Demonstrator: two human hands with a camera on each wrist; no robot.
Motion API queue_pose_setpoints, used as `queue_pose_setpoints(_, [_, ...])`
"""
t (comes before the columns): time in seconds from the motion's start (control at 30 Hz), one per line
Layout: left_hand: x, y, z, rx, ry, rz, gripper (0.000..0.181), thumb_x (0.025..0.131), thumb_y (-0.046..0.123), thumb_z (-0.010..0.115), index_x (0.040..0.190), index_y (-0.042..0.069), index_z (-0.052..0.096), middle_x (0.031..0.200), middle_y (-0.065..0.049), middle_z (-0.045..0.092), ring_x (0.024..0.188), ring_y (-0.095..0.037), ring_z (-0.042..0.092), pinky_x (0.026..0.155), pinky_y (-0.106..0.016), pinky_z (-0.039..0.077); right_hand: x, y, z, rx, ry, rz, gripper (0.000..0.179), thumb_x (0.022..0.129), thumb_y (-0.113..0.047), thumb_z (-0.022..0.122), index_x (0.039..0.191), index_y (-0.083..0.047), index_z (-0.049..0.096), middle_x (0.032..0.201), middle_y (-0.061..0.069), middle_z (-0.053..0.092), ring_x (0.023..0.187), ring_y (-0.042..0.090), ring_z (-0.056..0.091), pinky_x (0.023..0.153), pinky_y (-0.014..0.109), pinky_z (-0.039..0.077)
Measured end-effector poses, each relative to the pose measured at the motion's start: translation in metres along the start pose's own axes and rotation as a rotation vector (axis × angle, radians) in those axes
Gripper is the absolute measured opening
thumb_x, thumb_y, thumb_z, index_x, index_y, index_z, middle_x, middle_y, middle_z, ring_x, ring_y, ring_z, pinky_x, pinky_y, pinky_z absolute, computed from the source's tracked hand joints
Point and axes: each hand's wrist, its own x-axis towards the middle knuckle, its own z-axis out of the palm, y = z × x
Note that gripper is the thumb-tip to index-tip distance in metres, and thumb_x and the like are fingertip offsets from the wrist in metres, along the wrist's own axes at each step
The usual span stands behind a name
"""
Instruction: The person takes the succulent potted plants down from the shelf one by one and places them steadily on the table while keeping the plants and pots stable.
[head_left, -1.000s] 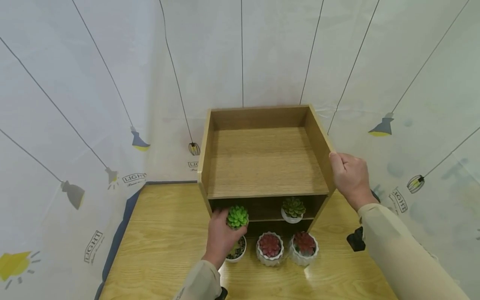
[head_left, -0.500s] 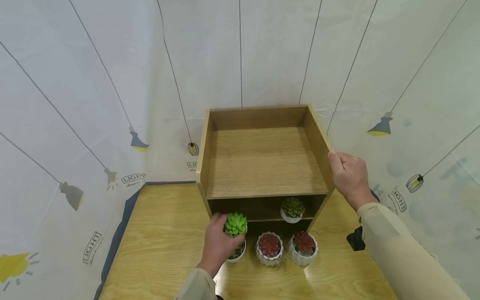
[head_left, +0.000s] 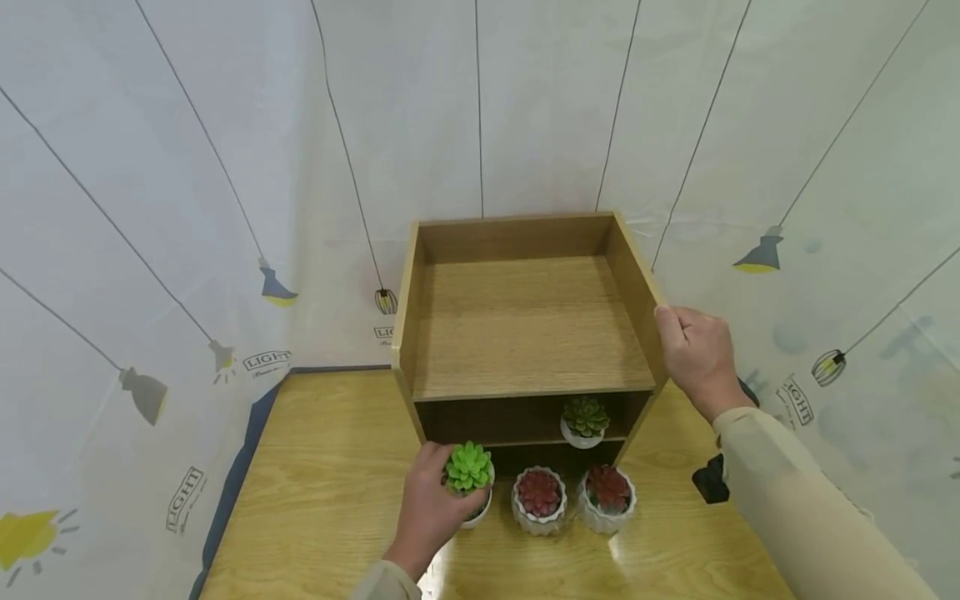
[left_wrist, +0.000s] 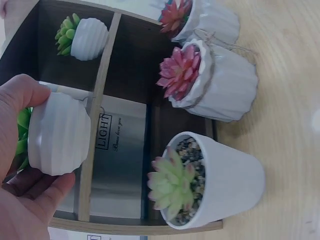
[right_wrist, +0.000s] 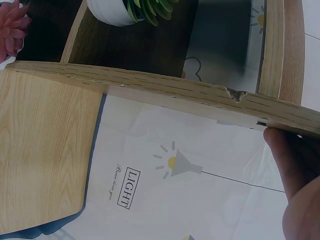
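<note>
My left hand holds a small potted succulent in front of the wooden shelf unit. Its white ribbed pot sits between thumb and fingers in the left wrist view, its bright green leaves partly hidden by the hand. Below it on the table stands a smooth white pot with a pale green succulent, mostly covered in the head view. At the unit's right side panel, my right hand grips the upper edge, thumb over the top. The right wrist view shows only part of that hand, against the panel's outer face.
Another green succulent in a white pot stands at the right of the middle compartment. Two red succulents in fluted white pots, one left and one right, stand before the unit on the wooden table. A lamp-printed sheet hangs behind.
My left hand has drawn the green succulent away from the compartment opening, toward me and slightly left, over the smooth pot. The right hand stays on the side panel.
</note>
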Motion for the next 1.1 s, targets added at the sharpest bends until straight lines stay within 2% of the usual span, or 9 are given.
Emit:
queue_pose_setpoints(0.13, [-0.009,0.000,0.000,-0.022,-0.032,-0.035,0.050,0.067,0.019,0.095,0.111,0.010,0.073,0.108,0.001,0.062,0.097,-0.014,0.062,0.084,-0.038,0.058,-0.001,0.000,0.000,-0.006,-0.012,0.006,0.056,0.107,-0.020,0.042,0.052,-0.014,0.034,0.048,-0.007,0.025,0.044,0.010,0.017,0.046,0.029,0.019])
queue_pose_setpoints(0.27, [-0.018,0.000,0.000,-0.042,-0.066,-0.087,0.047,0.067,0.019,0.095,0.108,0.012,0.072,0.102,0.006,0.058,0.092,-0.010,0.058,0.080,-0.033,0.058,-0.001,0.000,-0.001,-0.007,-0.020,0.014,0.056,0.108,-0.021,0.042,0.053,-0.014,0.035,0.048,-0.006,0.026,0.043,0.009,0.017,0.046,0.030,0.020])
queue_pose_setpoints(0.4, [-0.024,0.000,0.001,-0.062,-0.086,-0.108,0.049,0.067,0.017,0.094,0.110,0.014,0.072,0.100,0.007,0.055,0.089,-0.008,0.056,0.079,-0.029,0.057,-0.001,0.000,-0.001,-0.005,-0.018,0.018,0.056,0.108,-0.021,0.042,0.053,-0.014,0.035,0.048,-0.005,0.026,0.043,0.009,0.017,0.046,0.029,0.020])
queue_pose_setpoints(0.77, [-0.040,-0.006,0.006,-0.016,-0.106,-0.060,0.055,0.064,0.017,0.095,0.111,0.011,0.066,0.103,0.007,0.053,0.090,-0.007,0.054,0.079,-0.034,0.058,-0.001,0.001,0.000,-0.012,-0.015,0.012,0.055,0.107,-0.021,0.043,0.053,-0.014,0.035,0.048,-0.006,0.026,0.043,0.010,0.018,0.046,0.030,0.020])
queue_pose_setpoints(1.0, [-0.049,-0.009,0.009,-0.014,-0.164,-0.098,0.049,0.068,0.022,0.093,0.107,0.017,0.064,0.106,0.007,0.053,0.094,-0.008,0.056,0.080,-0.029,0.056,-0.001,-0.001,-0.001,-0.009,-0.014,0.015,0.056,0.107,-0.021,0.042,0.053,-0.014,0.035,0.048,-0.007,0.026,0.043,0.011,0.019,0.046,0.030,0.021])
queue_pose_setpoints(1.1, [-0.053,-0.012,0.011,-0.021,-0.167,-0.104,0.049,0.068,0.022,0.092,0.107,0.016,0.065,0.107,0.007,0.054,0.093,-0.008,0.056,0.079,-0.029,0.055,-0.001,0.000,-0.001,-0.008,-0.018,0.016,0.056,0.107,-0.021,0.042,0.053,-0.014,0.035,0.048,-0.007,0.026,0.043,0.011,0.018,0.046,0.030,0.020])
